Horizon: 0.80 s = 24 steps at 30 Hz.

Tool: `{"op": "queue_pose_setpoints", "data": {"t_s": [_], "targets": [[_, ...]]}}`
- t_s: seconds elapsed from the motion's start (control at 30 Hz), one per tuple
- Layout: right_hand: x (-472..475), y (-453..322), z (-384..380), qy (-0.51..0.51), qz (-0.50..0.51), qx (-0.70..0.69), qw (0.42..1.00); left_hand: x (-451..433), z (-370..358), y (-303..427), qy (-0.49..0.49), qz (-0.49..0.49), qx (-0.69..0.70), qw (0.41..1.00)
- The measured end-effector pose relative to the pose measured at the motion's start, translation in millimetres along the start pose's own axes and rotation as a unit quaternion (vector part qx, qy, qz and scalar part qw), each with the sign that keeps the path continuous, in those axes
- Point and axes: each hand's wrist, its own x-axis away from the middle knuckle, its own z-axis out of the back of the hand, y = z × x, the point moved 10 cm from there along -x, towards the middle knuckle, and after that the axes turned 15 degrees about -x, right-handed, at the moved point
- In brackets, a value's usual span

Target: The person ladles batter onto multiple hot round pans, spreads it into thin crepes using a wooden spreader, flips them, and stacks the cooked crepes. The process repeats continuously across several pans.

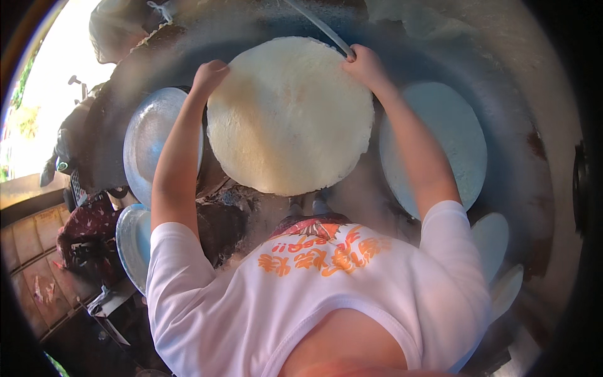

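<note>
A large, round, pale flatbread with browned patches and a ragged rim spreads out in front of me. My left hand pinches its upper left edge. At the upper right edge, my right hand grips a long, thin stick that runs up out of view. The fingers of that hand also meet the flatbread's edge, though their exact hold is hidden. Whatever supports the flatbread from below cannot be seen.
Left of the flatbread is a round metal griddle, with a pale-blue disc nearer me. A round surface with a pale layer lies under my right forearm. Two pale discs stand farther right. A person in dark red is at far left.
</note>
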Motion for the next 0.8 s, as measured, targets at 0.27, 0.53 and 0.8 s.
{"op": "queue_pose_setpoints", "data": {"t_s": [0.27, 0.53, 0.8], "targets": [[-23.7, -13.9, -16.4, 0.071, 0.131, 0.018, 0.989, -5.3, 29.5, 6.2, 0.153, -0.07, -0.072, 0.983], [22.3, -47.8, 29.4, 0.081, 0.106, -0.12, 0.984, 77.0, 70.0, 66.5, 0.048, -0.022, 0.251, 0.966], [338.0, -96.0, 146.0, 0.275, 0.207, -0.32, 0.883, 273.7, 143.9, 183.8, 0.215, -0.267, 0.092, 0.935]]}}
